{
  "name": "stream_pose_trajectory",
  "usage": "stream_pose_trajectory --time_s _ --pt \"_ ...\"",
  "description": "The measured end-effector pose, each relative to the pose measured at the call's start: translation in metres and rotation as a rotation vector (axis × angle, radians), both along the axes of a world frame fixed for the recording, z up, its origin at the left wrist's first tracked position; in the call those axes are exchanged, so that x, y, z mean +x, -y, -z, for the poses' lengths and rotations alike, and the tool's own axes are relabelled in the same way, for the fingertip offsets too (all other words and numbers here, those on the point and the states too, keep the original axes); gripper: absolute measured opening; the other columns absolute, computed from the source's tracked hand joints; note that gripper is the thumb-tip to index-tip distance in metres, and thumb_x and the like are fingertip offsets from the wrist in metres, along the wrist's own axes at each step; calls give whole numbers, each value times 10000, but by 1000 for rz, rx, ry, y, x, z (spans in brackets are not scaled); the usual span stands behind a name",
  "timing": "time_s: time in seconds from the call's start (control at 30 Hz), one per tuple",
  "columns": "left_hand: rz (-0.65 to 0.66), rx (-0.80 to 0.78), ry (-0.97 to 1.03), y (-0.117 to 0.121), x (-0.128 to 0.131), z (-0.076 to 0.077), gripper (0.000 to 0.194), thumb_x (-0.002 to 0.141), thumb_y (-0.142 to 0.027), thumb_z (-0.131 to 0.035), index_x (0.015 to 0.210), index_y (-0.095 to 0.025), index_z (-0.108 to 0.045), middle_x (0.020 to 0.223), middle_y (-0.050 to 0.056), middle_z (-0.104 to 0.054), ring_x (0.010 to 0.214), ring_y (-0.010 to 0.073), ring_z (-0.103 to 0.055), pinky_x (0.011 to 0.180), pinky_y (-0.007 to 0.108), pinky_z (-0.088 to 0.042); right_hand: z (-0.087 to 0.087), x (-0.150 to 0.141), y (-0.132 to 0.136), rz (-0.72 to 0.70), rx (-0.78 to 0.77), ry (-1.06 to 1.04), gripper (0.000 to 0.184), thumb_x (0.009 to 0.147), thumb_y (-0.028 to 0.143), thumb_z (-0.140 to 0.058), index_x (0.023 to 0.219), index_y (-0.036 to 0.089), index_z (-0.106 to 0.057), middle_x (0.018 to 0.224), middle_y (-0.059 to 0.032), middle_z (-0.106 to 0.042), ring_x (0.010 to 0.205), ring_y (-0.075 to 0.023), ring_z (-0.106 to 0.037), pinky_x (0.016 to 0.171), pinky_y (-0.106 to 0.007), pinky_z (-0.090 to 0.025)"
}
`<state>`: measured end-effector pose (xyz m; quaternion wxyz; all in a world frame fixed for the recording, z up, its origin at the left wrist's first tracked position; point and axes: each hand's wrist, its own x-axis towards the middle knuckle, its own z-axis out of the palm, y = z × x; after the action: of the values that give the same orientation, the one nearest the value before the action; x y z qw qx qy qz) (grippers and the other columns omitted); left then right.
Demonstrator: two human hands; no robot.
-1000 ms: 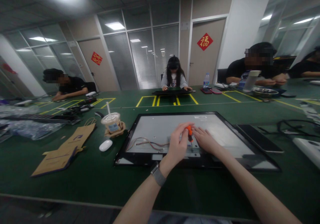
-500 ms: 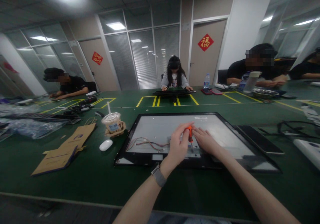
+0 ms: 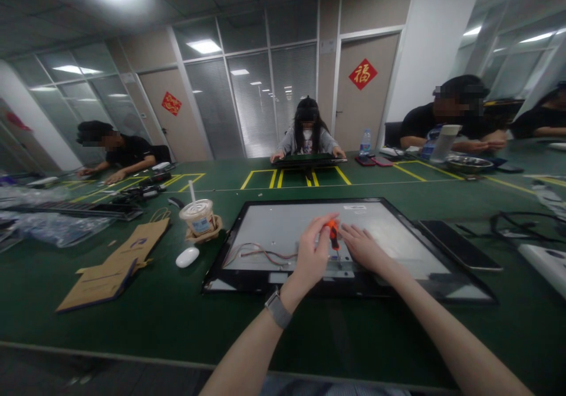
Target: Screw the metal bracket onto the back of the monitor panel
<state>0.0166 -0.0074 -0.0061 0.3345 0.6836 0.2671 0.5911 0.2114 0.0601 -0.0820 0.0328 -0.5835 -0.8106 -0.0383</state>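
A flat display panel (image 3: 283,219) with a black rim and grey back lies in front of me. My left hand (image 3: 313,248), a watch on its wrist, is closed around the orange-and-black handle of a screwdriver (image 3: 335,240). The shaft points down at a metal strip near the panel's front edge; whether its tip sits in a screw is too small to tell. My right hand (image 3: 365,247) lies with fingers stretched out on the panel, just right of the screwdriver. Thin coloured wires (image 3: 260,251) run across the panel's left part.
Left of the panel are a lidded drink cup (image 3: 197,216) in a carrier, a white mouse-like object (image 3: 187,257) and a brown paper bag (image 3: 117,260). A black slab (image 3: 460,246) lies to the right, near cables (image 3: 522,225). Across the table, a person (image 3: 308,131) handles another panel.
The screwdriver handle has tipped slightly left, along with my left hand. My right hand keeps its place. The person opposite has spread their hands to the sides of their panel.
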Motion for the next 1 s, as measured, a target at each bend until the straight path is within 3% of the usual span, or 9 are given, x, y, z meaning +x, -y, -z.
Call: stream_pose_trajectory --time_s 0.2,0.37,0.53,0.77,1.0 --pt "-23 31 -3 -1 -1 0 295 996 -297 -466 1180 -187 -668 1193 107 -646 1124 221 -607 995 369 -475 5 2 -2 6 36 -41 532 976 204 -279 1479 216 -451 1550 -144 -414 1403 -328 -412 1100 -581 -348" --pt "-49 65 -26 -3 -3 -1 276 988 -279 -488 1156 -191 -688 1053 84 -672 1018 203 -630 930 351 -495 9 3 -4 2 47 -45 537 975 207 -273 1483 210 -447 1551 -147 -410 1401 -327 -415 1094 -581 -356" --pt "-121 78 -69 1 -1 -1 208 932 -301 -598 1073 -229 -732 958 41 -572 882 164 -592 851 307 -513 8 2 -3 -2 33 -43 534 978 208 -271 1481 199 -449 1554 -146 -406 1399 -337 -416 1097 -582 -351" --pt "-83 65 -69 2 -1 -2 342 1013 -237 -396 1247 -214 -645 1165 85 -591 1081 194 -583 963 334 -470 4 0 -1 9 26 -56 534 983 208 -258 1485 200 -441 1548 -156 -413 1408 -326 -405 1099 -581 -348" --pt "-174 105 -61 -1 -2 -1 208 927 -287 -609 1088 -213 -718 951 42 -596 890 171 -600 866 313 -496 1 -1 1 16 0 -45 543 980 203 -250 1490 181 -436 1553 -160 -400 1412 -339 -394 1101 -588 -344"
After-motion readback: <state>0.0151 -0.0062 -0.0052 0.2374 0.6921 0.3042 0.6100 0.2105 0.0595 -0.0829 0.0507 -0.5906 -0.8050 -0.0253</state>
